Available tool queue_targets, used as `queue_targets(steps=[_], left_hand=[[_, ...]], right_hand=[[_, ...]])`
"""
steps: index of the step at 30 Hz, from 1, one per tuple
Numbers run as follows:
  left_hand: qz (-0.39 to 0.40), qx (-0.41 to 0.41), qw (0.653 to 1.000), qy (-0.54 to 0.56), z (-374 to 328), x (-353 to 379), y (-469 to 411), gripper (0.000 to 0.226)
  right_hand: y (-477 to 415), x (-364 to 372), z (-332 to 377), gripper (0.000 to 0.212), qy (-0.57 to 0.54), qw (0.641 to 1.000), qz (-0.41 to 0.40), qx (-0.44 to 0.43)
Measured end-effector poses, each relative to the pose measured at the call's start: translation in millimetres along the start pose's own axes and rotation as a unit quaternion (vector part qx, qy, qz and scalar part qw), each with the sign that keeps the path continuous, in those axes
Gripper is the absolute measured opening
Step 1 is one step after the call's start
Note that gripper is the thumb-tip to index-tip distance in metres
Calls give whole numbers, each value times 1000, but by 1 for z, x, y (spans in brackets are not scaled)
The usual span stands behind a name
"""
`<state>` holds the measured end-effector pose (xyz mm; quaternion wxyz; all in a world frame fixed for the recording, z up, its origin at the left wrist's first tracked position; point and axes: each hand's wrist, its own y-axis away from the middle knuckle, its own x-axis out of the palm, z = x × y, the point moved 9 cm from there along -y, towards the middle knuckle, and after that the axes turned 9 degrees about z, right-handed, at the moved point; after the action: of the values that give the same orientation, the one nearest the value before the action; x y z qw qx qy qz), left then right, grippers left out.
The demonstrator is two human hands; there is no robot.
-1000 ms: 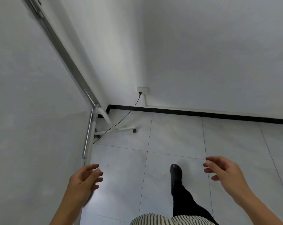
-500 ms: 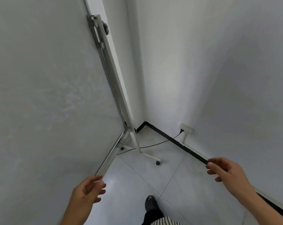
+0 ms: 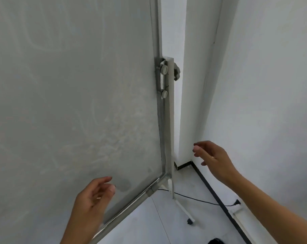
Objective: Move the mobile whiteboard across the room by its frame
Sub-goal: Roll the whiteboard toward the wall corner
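Beside the whiteboard (image 3: 70, 103) frame (image 3: 162, 131), both hands (left (image 3: 92, 199), right (image 3: 213, 158)) hover, fingers spread, empty.

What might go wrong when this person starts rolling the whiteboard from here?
1. A black cable runs across the floor right by the stand's leg and its caster. Rolling that way could snag it or tug its plug from the socket.
2. Neither the left hand nor the right hand has a grip on the frame yet; a push on the panel alone might swivel it at its pivot knobs.
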<state>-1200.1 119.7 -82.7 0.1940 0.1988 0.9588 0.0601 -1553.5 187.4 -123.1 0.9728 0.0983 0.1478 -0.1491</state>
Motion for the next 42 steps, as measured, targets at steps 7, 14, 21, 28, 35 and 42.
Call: queue_targets(steps=[7,14,21,28,35,42], left_hand=[[-122,83,989,-32,-104,44,-27,21],[-145,114,974,-131,-192,122,-70,41],[-205,147,940,-229,-231,146,-78,35],[-286,184,897,-284,-243,159,-20,37],[-265,206,895,-294,-235,189,70,42],[-216,233,907,-276,-234,238,155,43]], right_hand=[[-118,35,33,50,63,968,224,-98],[-149,75,-1,48,161,913,352,-128],[-125,71,4,42,188,910,338,-152],[-53,48,-18,54,211,910,319,-159],[48,21,-44,52,202,927,283,-140],[143,-14,-72,47,186,943,249,-122]])
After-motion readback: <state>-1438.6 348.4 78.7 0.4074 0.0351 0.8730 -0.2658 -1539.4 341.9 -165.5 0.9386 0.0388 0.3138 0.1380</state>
